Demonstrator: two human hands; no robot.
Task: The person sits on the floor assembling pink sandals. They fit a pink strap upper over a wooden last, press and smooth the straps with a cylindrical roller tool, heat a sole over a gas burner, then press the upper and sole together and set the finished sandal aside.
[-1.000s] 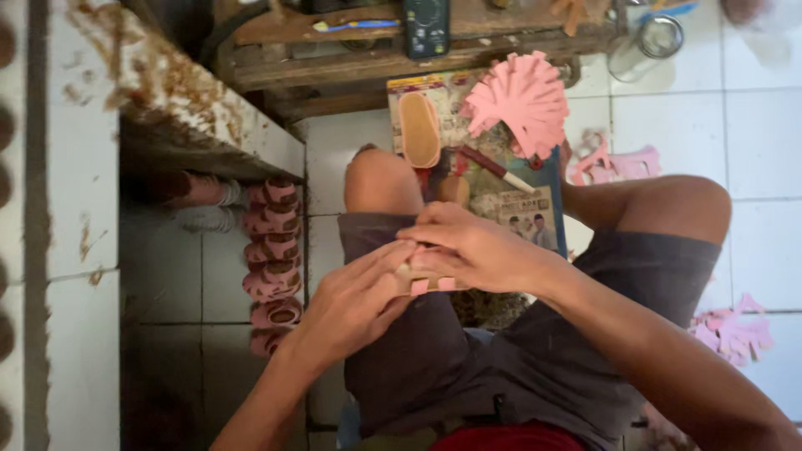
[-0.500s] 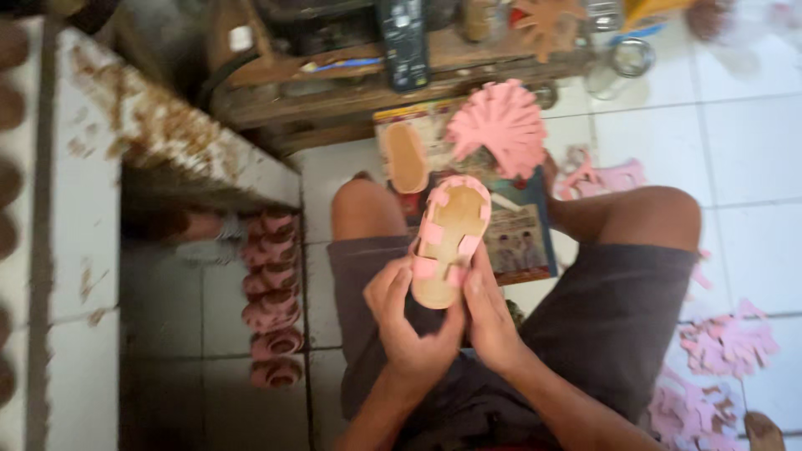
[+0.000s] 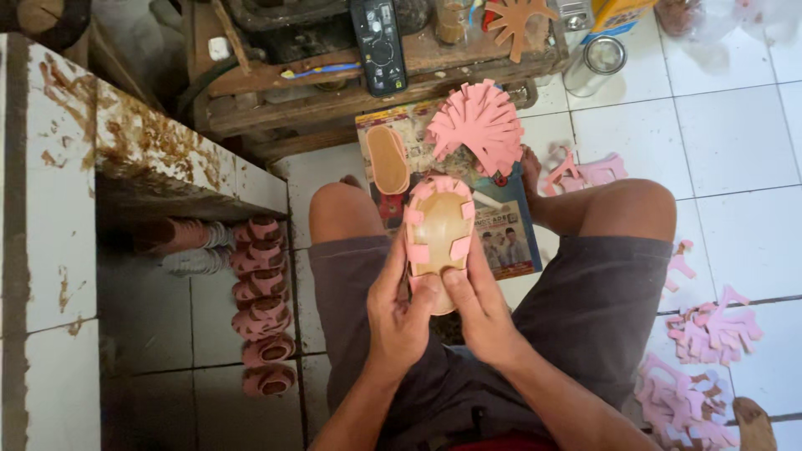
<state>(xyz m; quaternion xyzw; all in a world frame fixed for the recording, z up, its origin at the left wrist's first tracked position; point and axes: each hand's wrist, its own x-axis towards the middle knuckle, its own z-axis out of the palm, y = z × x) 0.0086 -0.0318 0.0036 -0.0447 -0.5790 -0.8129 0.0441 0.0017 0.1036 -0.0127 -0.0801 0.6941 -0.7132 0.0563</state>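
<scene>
I hold a small tan shoe sole point(image 3: 438, 227) upside down over my lap, with pink strap tabs folded onto its edge. My left hand point(image 3: 398, 311) grips its near left side, thumb pressed on the heel end. My right hand point(image 3: 479, 307) holds the near right side, thumb beside the other thumb. Beyond it a bare tan insole point(image 3: 388, 159) and a fan of pink cut strap pieces point(image 3: 486, 125) lie on a printed paper sheet point(image 3: 511, 234) on the floor.
A row of finished pink sandals point(image 3: 262, 301) lines the floor at left beside a stained tiled ledge point(image 3: 159, 142). A low wooden bench point(image 3: 368, 75) with a remote control point(image 3: 378, 35) stands ahead. Piles of pink cutouts point(image 3: 702, 367) lie at right.
The sole was hidden low in my closed hands on my lap; I have raised it and turned its tan underside up, both thumbs now pressing its near end.
</scene>
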